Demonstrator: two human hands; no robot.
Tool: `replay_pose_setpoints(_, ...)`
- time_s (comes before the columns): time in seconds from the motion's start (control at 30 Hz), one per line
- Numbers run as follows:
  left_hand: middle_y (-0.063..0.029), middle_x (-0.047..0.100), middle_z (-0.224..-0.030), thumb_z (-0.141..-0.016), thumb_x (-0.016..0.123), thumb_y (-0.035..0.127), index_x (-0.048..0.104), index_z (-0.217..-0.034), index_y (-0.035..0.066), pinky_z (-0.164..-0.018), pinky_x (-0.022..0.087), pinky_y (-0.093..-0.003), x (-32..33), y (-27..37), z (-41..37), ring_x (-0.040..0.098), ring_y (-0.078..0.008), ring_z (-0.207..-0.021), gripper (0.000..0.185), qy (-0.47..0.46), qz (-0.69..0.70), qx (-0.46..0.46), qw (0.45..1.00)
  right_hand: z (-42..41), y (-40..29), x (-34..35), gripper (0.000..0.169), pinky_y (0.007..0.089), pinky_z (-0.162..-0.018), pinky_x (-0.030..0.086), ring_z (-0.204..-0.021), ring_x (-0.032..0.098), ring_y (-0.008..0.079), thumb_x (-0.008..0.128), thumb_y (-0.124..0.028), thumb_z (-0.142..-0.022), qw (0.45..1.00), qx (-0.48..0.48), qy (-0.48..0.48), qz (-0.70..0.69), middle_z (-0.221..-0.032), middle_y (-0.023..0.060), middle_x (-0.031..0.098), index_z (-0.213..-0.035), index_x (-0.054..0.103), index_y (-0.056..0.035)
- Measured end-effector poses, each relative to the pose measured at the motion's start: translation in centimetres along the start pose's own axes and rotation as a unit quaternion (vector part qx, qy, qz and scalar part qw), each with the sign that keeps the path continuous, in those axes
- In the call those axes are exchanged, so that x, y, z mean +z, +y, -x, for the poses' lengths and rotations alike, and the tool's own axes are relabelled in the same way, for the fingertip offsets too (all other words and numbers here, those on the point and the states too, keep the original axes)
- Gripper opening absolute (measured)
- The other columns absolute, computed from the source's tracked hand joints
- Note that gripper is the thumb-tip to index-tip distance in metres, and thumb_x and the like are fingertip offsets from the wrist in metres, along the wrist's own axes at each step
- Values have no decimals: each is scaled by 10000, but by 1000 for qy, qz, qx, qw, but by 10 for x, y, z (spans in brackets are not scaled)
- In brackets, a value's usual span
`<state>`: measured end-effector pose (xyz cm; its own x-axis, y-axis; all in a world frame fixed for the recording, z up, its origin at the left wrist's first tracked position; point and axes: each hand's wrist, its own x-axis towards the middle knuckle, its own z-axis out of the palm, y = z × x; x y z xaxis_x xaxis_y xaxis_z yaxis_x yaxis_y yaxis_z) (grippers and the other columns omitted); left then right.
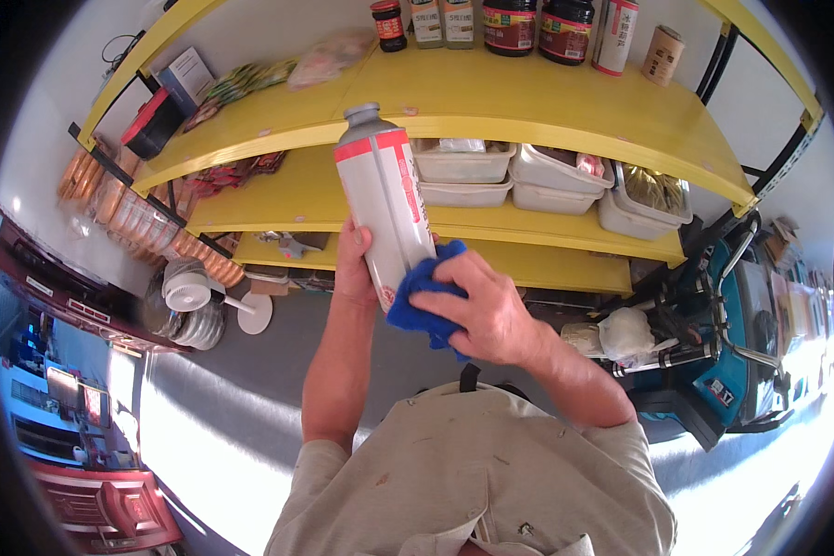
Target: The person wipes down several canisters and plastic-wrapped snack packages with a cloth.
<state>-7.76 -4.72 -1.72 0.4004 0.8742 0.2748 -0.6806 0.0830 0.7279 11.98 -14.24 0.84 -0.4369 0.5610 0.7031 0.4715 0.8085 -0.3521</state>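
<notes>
A tall white canister (382,187) with red bands and a grey neck tilts in front of the yellow shelving, its top leaning to the left. My left hand (354,267) grips it from behind, with the thumb on its left side. In my right hand (483,306) is a bunched blue cloth (427,299), pressed against the lower right part of the canister. The cloth covers the canister's bottom right corner. Most of my left fingers are hidden behind the canister.
Jars, bottles and cans stand along the yellow top shelf (528,90). White plastic bins (465,167) sit one level below. A white fan (187,285) stands on the floor at left. To the right is a teal vehicle (719,389) with metal bars and a white plastic bag (625,333).
</notes>
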Motion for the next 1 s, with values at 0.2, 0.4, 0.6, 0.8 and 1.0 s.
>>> replay_pose_setpoints(0.2,-225,579,-1383,-829,685,707,394,-1530,18,-979,591,-520,-19,-4,-5,651,-360,-1197,1025,-7,-38,-4,999,15,-7,6,653,403,-719,572,-932,621,311,815,-50,-503,1000,-6,-2,5,-1098,85,588,-1145,743,-146)
replay_pose_setpoints(0.4,-185,587,-1401,-842,666,715,399,-1546,63,-972,593,-520,-10,-6,-3,657,-344,-1195,995,-30,2,-27,999,6,-8,-1,610,407,-725,570,-920,633,330,786,-53,-514,1000,-21,10,7,-1081,96,590,-1118,761,-133)
replay_pose_setpoints(0.6,-167,568,-1453,-866,641,697,420,-1547,88,-1099,511,-488,-15,-20,9,615,-325,-1278,941,-23,32,-32,999,-25,7,-13,577,427,-780,575,-951,642,346,780,-50,-548,996,-42,80,26,-1098,112,608,-1121,759,-122)
replay_pose_setpoints(0.8,-153,643,-1338,-866,790,475,448,-1494,5,-989,578,-427,-3,-18,17,686,-267,-1149,856,-28,43,-22,998,-70,23,-39,561,431,-853,563,-1005,639,367,777,3,-579,987,-34,140,65,-1129,148,607,-1126,760,-125)
replay_pose_setpoints(1.0,-143,593,-1407,-906,714,505,386,-1531,21,-1040,544,-457,3,-12,17,647,-288,-1215,856,-38,11,-17,999,-89,31,-48,520,431,-813,584,-993,654,357,750,44,-595,982,-30,179,61,-1060,130,627,-1092,754,-111)
